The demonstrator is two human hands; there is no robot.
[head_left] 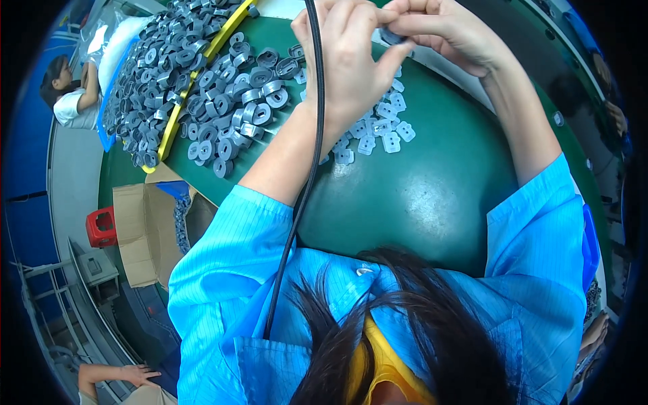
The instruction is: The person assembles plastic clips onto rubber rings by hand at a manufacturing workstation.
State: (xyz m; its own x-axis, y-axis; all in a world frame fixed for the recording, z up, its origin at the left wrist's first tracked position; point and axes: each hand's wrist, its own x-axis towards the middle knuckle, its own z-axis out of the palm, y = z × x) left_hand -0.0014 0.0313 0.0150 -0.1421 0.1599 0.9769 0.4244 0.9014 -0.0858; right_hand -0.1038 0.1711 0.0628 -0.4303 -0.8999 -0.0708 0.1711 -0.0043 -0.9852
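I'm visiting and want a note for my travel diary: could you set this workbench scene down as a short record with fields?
Right hand: fingertips closed on a small dark grey part, mostly hidden
Left hand: fingers at that same part; exact grip hidden
Work surface: green tabletop
Grey round hollow parts: heaped on both sides of a yellow strip
Pale plates with holes: scattered loosely beneath the hands
Black cable: passes before the left forearm
Cardboard box: open, beside the table
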